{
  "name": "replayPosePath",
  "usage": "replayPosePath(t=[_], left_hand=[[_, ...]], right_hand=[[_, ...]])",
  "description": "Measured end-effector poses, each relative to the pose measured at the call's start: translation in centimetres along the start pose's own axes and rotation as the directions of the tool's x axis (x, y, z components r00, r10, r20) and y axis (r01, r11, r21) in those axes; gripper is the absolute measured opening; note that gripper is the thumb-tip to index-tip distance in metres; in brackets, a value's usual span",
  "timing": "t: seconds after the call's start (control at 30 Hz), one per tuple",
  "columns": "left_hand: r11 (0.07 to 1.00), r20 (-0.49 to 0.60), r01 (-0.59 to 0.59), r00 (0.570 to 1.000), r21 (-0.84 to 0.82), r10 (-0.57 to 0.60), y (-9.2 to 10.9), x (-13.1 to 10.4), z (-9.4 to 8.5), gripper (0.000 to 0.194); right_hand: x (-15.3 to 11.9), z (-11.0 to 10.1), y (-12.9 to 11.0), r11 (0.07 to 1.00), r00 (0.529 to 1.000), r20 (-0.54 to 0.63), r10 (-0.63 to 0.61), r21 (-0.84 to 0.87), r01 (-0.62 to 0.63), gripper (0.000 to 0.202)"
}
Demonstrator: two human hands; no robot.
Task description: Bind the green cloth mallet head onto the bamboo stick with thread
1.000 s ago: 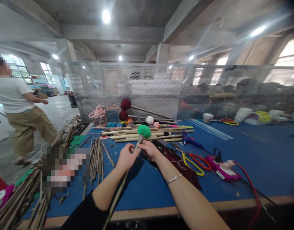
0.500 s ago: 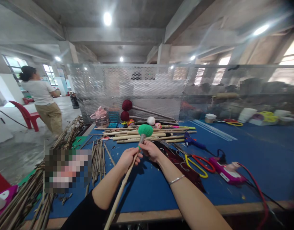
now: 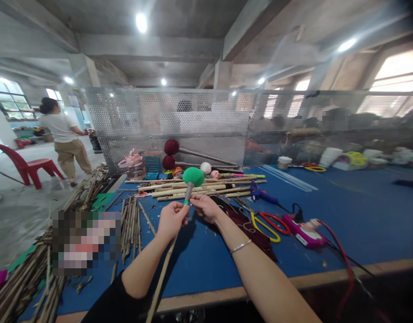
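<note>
A long pale wooden stick (image 3: 163,274) with a round green head (image 3: 193,177) slants up from the table's front edge. Grey wrapping (image 3: 189,192) covers the part just under the head, with a bit of green below it. My left hand (image 3: 173,217) is closed round the stick below the wrapping. At the wrapping's right side is my right hand (image 3: 205,208), its thumb and fingers pinched together; whatever is between them is too small to make out. A silver bracelet (image 3: 240,246) circles my right wrist.
Yellow- and red-handled scissors (image 3: 267,228), dark red cloth (image 3: 258,237), a blue glue gun (image 3: 262,194) and a pink power strip (image 3: 303,231) lie right. Sticks (image 3: 130,226) lie left and behind, before a perforated metal screen (image 3: 206,130). A person (image 3: 60,130) stands far left.
The view has turned slightly right. My left hand now sits lower against the wrapping, showing more of it, and the green head stands more upright. The person at far left has moved away.
</note>
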State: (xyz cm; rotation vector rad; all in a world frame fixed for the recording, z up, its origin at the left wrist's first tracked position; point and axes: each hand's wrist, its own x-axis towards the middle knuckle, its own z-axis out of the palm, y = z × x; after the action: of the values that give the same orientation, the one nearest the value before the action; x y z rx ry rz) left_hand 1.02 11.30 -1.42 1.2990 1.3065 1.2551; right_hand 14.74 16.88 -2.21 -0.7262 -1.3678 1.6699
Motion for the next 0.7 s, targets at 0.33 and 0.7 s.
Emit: replayPosePath(t=[0.33,0.7], left_hand=[[0.979,0.194,0.069,0.980,-0.190,-0.032,-0.1,-0.1,0.3,0.034],[0.993,-0.048,-0.045,0.998,0.108,0.051,-0.2,-0.1,0.0,0.027]], right_hand=[[-0.3,-0.2,0.1,0.992,0.995,0.096,0.030,0.120,-0.042,0.031],[0.2,0.2,0.7,1.000,0.999,-0.031,0.012,0.024,-0.011,0.028]])
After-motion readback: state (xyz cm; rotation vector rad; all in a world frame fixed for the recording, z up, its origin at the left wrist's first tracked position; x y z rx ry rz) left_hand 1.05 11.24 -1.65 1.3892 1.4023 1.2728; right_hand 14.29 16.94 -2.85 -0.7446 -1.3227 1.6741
